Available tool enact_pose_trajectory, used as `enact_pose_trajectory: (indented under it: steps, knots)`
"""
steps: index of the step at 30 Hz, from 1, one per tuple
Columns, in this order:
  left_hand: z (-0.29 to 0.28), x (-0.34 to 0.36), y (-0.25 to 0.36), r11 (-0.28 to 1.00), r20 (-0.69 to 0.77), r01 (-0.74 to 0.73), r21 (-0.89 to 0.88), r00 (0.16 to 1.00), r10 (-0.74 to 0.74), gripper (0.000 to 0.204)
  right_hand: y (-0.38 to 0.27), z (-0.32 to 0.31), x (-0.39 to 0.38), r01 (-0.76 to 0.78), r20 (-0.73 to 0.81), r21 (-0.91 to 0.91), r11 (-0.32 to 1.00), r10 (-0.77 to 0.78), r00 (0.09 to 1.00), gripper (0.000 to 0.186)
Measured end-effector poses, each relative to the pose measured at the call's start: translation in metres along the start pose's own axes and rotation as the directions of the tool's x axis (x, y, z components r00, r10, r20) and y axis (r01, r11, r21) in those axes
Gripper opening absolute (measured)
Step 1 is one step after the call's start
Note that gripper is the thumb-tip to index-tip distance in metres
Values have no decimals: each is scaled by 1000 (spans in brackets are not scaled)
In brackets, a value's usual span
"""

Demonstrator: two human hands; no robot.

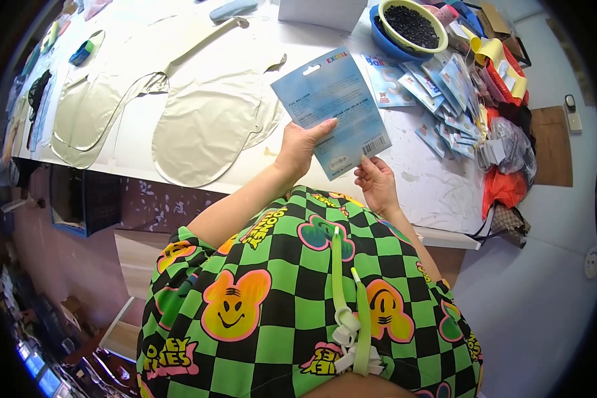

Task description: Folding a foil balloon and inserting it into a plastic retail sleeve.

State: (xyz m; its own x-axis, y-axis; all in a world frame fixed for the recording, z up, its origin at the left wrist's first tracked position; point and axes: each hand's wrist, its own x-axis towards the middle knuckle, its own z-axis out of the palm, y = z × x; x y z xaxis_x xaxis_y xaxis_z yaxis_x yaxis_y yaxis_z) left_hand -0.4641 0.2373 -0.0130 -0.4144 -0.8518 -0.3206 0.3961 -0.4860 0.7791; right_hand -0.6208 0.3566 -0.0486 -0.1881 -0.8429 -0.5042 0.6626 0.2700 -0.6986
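A flat light-blue printed package (pixel 331 93) with a hang slot is held upright-facing over the table edge, its printed back toward me. My left hand (pixel 298 144) grips its left side, thumb across the front. My right hand (pixel 375 179) pinches the bottom edge near the right corner, fingers curled. Left of the package, pale cream deflated balloon shapes (pixel 196 129) lie flat on the white table (pixel 411 179), with another cream piece (pixel 76 119) farther left.
A yellow bowl of small black pieces (pixel 408 23) sits in a blue basin at the back right, beside a pile of packages (pixel 444 93), a red basket (pixel 494 79) and plastic bags (pixel 507 186). A white box (pixel 318 10) stands at the back. A person's arm (pixel 6 162) shows at far left.
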Motion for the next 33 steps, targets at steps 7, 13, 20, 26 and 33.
enact_pose_trajectory:
  steps: [7, 13, 20, 26, 33]
  knots:
    - [6, -6, -12, 999, 35, -17, 47, 999, 15, 34, 17, -3, -1, 89, -28, 27, 996, -88, 996, 14]
    - [10, -4, -27, 995, 82, 97, 37, 992, -100, 36, 20, -5, 2, 52, -160, 59, 997, -42, 986, 13]
    - [-5, 10, -21, 777, 157, 424, 466, 824, -544, 45, 14, -22, 9, 186, -155, 38, 982, -178, 972, 14]
    - [-37, 50, 48, 760, 146, -49, 648, 987, -60, 24, -25, -57, 3, 239, -148, -231, 943, -277, 949, 15]
    - [-25, 70, 32, 684, 220, 66, 727, 921, -322, 46, -33, -48, 0, 198, -36, -467, 862, -243, 969, 16]
